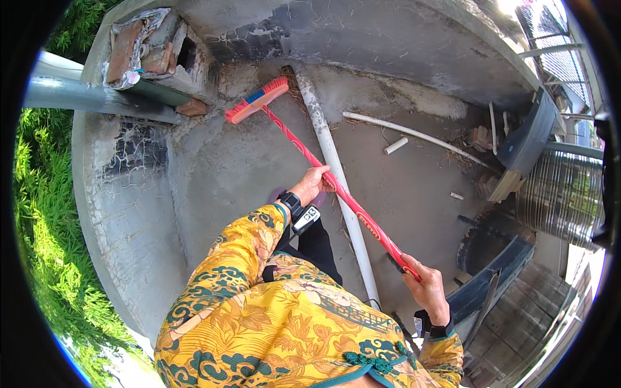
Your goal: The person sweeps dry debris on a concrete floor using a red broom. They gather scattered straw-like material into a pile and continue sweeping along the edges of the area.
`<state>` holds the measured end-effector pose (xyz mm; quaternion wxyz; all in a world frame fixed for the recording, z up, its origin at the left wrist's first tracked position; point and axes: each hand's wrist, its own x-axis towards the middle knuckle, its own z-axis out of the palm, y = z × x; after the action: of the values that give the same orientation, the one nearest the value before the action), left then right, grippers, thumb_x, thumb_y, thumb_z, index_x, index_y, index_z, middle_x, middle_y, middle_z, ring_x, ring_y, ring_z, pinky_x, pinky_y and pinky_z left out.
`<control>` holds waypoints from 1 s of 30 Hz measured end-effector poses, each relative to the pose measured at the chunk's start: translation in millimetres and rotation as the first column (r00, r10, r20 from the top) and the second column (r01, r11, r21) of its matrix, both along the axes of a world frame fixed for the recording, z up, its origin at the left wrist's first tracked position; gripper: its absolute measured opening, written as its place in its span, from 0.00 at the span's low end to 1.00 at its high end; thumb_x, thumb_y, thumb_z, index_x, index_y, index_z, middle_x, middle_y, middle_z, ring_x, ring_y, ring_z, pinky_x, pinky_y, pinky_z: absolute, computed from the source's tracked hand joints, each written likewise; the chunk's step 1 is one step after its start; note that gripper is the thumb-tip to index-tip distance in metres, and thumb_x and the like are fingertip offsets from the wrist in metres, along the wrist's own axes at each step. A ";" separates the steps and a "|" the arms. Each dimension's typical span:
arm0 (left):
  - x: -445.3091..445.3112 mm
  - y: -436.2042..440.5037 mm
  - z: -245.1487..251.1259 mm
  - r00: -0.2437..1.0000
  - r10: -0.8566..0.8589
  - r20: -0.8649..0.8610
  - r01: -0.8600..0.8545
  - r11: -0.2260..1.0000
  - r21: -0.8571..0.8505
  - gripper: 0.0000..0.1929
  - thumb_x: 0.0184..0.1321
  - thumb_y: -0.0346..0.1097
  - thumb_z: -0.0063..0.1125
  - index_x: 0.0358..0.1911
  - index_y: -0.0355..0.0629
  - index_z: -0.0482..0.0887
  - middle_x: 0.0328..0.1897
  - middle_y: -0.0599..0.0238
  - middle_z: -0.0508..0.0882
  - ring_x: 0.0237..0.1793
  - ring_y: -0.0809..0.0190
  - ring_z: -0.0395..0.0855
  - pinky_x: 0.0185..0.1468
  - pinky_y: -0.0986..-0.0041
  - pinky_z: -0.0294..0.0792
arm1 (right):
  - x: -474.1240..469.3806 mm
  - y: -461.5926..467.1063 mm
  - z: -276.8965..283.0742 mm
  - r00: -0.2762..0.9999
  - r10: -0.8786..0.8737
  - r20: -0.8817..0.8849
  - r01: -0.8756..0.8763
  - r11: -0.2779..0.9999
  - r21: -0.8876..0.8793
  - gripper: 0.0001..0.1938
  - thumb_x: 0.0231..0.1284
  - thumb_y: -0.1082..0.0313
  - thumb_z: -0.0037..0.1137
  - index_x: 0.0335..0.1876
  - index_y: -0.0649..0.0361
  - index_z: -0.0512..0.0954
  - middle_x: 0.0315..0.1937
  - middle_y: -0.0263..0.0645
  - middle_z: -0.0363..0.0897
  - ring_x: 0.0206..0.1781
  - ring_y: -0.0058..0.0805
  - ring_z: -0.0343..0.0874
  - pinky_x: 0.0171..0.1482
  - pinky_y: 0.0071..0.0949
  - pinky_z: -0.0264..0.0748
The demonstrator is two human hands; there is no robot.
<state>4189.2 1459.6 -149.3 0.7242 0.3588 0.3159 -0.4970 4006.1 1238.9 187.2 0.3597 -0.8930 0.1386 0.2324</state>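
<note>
A push broom with a patterned red handle [300,144] stretches diagonally before me. Its orange broom head [257,101], with red and blue bristles, is at the far left on the grey concrete floor [223,165], near the corner by the bricks. My left hand [315,185] grips the handle around its middle. Close to the handle's near end, my right hand [427,286] is wrapped around it, lower right in view. The handle passes above a long white pipe [324,131] that runs along the floor.
A thin white pipe [412,129] and a short pipe piece [396,145] lie right of the long pipe. A low concrete wall [131,194] borders the left and far sides. Broken bricks [126,51] top its corner beside a thick grey pipe [102,99]. Coiled tubing [558,189] stands at right.
</note>
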 end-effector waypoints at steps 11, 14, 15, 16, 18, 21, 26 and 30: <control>106.6 -60.2 -24.0 0.975 0.165 0.146 -0.167 0.986 0.004 0.18 0.65 0.47 0.51 0.29 0.37 0.80 0.28 0.56 0.85 0.23 0.55 0.85 0.26 0.67 0.80 | 150.5 -41.3 -51.9 0.994 0.099 -0.040 -0.098 0.995 0.023 0.26 0.50 0.79 0.57 0.60 0.57 0.75 0.20 0.39 0.63 0.23 0.17 0.66 0.30 0.22 0.68; 120.0 -66.8 -32.3 0.991 0.074 0.115 -0.082 0.994 0.073 0.16 0.64 0.43 0.52 0.29 0.35 0.79 0.27 0.55 0.84 0.24 0.54 0.85 0.27 0.64 0.81 | 167.4 -49.9 -63.7 0.936 -0.103 -0.338 0.166 0.973 0.163 0.27 0.55 0.75 0.57 0.63 0.54 0.72 0.19 0.29 0.66 0.22 0.15 0.61 0.27 0.19 0.64; 119.8 -68.9 -30.9 0.997 0.036 0.068 -0.043 0.994 0.098 0.15 0.64 0.41 0.52 0.31 0.34 0.78 0.27 0.55 0.84 0.24 0.54 0.85 0.27 0.64 0.81 | 168.2 -53.6 -61.6 0.872 -0.166 -0.461 0.266 0.951 0.160 0.27 0.55 0.74 0.57 0.64 0.53 0.71 0.19 0.26 0.67 0.22 0.14 0.60 0.27 0.19 0.63; 116.3 -70.2 -26.5 0.998 0.026 0.065 -0.036 0.988 0.150 0.14 0.63 0.41 0.52 0.30 0.35 0.79 0.27 0.55 0.84 0.25 0.54 0.85 0.28 0.63 0.81 | 166.6 -58.3 -55.0 0.821 -0.162 -0.548 0.300 0.939 0.171 0.28 0.56 0.73 0.58 0.66 0.51 0.69 0.23 0.20 0.64 0.23 0.13 0.60 0.26 0.17 0.61; 101.9 -73.4 -7.0 0.999 -0.047 -0.006 0.047 0.980 0.191 0.13 0.63 0.40 0.52 0.30 0.36 0.79 0.27 0.56 0.84 0.25 0.54 0.85 0.30 0.62 0.81 | 161.3 -71.4 -31.7 0.780 -0.186 -0.597 0.375 0.903 0.209 0.28 0.56 0.74 0.58 0.66 0.51 0.69 0.23 0.21 0.64 0.23 0.12 0.60 0.26 0.17 0.61; 78.4 -80.4 37.9 0.997 0.002 -0.079 -0.001 1.000 0.021 0.10 0.63 0.36 0.52 0.33 0.35 0.78 0.30 0.55 0.85 0.29 0.53 0.86 0.32 0.61 0.81 | 161.7 -92.4 10.9 0.905 -0.024 -0.426 0.122 0.971 0.205 0.26 0.55 0.75 0.59 0.63 0.53 0.73 0.24 0.22 0.68 0.24 0.12 0.63 0.29 0.16 0.66; 90.7 -87.5 66.8 0.991 0.029 -0.133 -0.041 0.995 -0.086 0.10 0.62 0.37 0.55 0.33 0.35 0.80 0.33 0.54 0.86 0.31 0.52 0.86 0.31 0.63 0.80 | 183.0 -105.8 40.7 0.916 0.044 -0.400 -0.022 0.998 0.059 0.27 0.54 0.75 0.59 0.63 0.54 0.73 0.25 0.26 0.72 0.26 0.13 0.66 0.31 0.19 0.68; 158.1 -83.5 9.8 0.999 0.022 0.032 -0.022 1.000 0.009 0.13 0.60 0.40 0.55 0.28 0.35 0.81 0.27 0.55 0.85 0.25 0.54 0.86 0.31 0.65 0.80 | 221.3 -86.7 -9.9 0.899 -0.031 -0.438 0.116 0.979 0.170 0.27 0.57 0.74 0.57 0.66 0.52 0.70 0.21 0.26 0.70 0.20 0.12 0.63 0.24 0.16 0.64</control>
<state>4347.3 1376.2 -139.6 0.7329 0.3664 0.3107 -0.4817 4227.4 1152.3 177.4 0.4128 -0.7743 0.2257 0.4232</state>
